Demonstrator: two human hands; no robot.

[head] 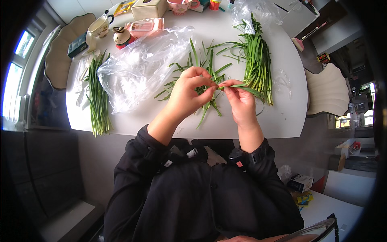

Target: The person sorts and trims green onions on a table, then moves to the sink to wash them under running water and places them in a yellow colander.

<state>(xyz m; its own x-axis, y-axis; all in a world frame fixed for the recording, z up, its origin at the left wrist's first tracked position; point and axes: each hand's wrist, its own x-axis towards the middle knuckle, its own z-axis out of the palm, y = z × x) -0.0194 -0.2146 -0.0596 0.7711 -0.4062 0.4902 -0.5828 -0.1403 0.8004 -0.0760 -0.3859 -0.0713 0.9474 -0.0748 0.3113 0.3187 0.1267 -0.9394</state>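
Note:
Over the white table, my right hand [242, 101] grips a green chive stalk [249, 90] between thumb and fingers, its leaf end curving to the right. My left hand [193, 89] meets it at the stalk's left end, thumb and forefinger pinched there; whether they hold the stalk is partly hidden. Below and behind my hands lies a loose, tangled pile of green leaves [208, 68]. A thick bunch of garlic chives [257, 63] lies just right of my right hand. A neater bunch of chives [98, 96] rests at the table's left edge.
A clear plastic bag [136, 72] spreads between the left bunch and the pile. Another plastic bag [257, 15] lies at the back right. Along the back stand a cup [100, 26], a round figurine [122, 37], a wipes pack [145, 27], a tissue box [148, 9] and a pink cup [181, 6].

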